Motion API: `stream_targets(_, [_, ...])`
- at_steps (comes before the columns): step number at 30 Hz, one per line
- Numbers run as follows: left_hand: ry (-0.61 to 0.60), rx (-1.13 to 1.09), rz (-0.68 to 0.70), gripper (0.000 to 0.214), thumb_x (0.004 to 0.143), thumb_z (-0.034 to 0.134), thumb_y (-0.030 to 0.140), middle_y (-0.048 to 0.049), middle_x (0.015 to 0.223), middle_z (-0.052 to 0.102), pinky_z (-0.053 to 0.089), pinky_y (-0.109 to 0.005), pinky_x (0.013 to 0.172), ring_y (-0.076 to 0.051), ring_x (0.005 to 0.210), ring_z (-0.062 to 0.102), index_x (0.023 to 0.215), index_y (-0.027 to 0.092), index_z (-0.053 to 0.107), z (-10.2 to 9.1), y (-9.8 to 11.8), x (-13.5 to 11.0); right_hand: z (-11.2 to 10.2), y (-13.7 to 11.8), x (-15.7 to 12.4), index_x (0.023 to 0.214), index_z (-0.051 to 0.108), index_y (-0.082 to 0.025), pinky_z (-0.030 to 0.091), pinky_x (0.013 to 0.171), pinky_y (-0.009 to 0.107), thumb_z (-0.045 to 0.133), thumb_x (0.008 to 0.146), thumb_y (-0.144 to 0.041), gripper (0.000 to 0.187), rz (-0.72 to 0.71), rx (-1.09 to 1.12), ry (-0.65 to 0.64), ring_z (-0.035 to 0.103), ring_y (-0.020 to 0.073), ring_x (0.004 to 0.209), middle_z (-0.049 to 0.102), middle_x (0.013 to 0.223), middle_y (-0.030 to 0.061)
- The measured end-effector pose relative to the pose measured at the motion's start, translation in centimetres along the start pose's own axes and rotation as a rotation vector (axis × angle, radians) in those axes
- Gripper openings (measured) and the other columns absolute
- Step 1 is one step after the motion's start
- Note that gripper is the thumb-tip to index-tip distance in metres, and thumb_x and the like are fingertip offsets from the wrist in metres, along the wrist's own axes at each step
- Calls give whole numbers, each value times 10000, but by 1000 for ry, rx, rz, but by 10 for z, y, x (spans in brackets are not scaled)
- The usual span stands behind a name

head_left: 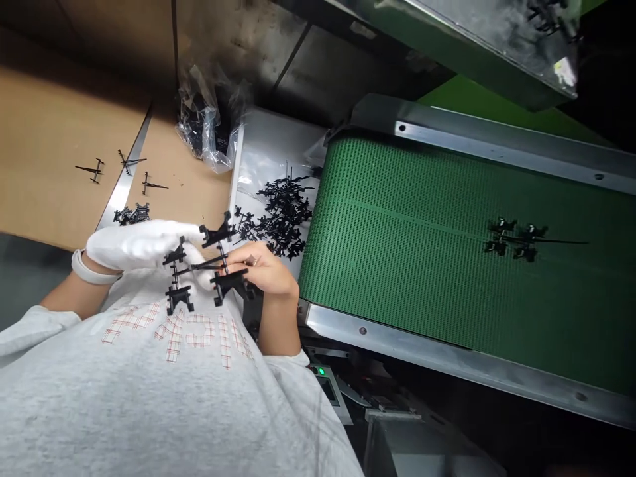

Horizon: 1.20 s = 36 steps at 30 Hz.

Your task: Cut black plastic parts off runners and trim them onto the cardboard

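A black plastic moulded frame (231,285), a thin runner with four-cornered clusters of small bracket-like parts, is held up in front of my shirt. My left hand (136,245), in a white glove, is closed on it from the left, its fingertips partly hidden behind the black parts. From the other side my bare right hand (265,270) pinches the frame near its crossbar with bent fingers. Just beyond my left hand, several loose black bracket parts (133,213) lie on the brown tabletop (193,192).
Thin black runners (128,161) lie farther left on the tabletop. A heap of black parts (283,212) sits on a white tray, beside a clear plastic bag (213,132). On the right, a green conveyor belt (397,218) carries another black moulded frame (527,242); a metal ledge (477,46) overhangs it.
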<state>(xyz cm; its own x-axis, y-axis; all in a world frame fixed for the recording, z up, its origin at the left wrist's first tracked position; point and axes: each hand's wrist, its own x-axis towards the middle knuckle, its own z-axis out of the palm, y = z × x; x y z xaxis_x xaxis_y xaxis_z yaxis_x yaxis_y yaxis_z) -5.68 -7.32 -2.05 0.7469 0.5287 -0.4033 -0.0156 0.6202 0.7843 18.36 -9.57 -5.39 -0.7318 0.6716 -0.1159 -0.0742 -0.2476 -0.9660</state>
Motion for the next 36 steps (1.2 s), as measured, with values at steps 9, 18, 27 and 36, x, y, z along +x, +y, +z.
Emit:
stream_targets(9, [122,-135,29,462,707,859,580,-46,637,709,525,-221,507,-154,561,668,722,154,681,22,-4,2,9,-12,-14,1085,731,-213,420,556,263,586,933,-660,494,-197,-262,420,469,113,585,541,693,-36])
stream_targets(18, [217,-309,3,433,717,889,483,9,640,660,579,-260,426,-160,487,672,679,147,619,39,2,-10,34,-27,-25,1334,613,-324,568,606,313,513,1051,-395,308,-503,-550,717,639,145,684,714,990,16])
stream_targets(27, [47,-449,-10,349,754,884,414,28,684,680,617,-210,506,-123,581,717,817,135,683,40,-2,-13,31,-25,-8,1306,664,-314,591,614,298,561,1042,-335,283,-717,-661,723,661,114,669,784,1077,1])
stream_targets(36, [71,-371,6,323,743,882,446,25,630,700,580,-155,477,-122,526,716,793,160,741,41,-2,-12,31,-29,-6,1251,697,-308,576,583,283,568,1038,-293,249,-741,-640,721,642,121,655,771,940,-14])
